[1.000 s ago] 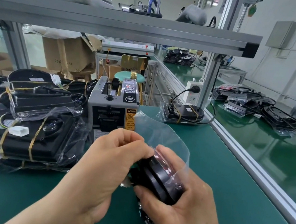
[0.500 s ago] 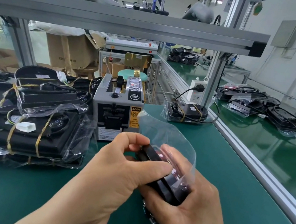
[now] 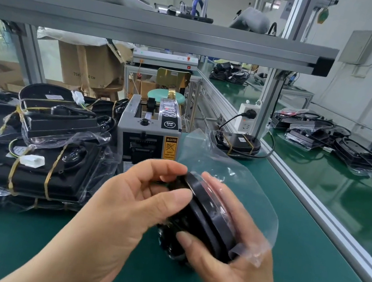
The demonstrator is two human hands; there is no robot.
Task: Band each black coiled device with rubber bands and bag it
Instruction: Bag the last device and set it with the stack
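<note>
Both hands hold the black device (image 3: pixel 211 220) just above the green table (image 3: pixel 17 248). The right hand (image 3: pixel 228 269) cups it from below, thumb curled over its lower rim. The left hand (image 3: pixel 126 204) pinches its upper left edge between thumb and forefinger. A clear bag (image 3: pixel 234 180) drapes over the device's far side (how far in it sits is unclear). Bagged, banded devices (image 3: pixel 37 166) lie stacked at left, beside a tape dispenser (image 3: pixel 149 135).
</note>
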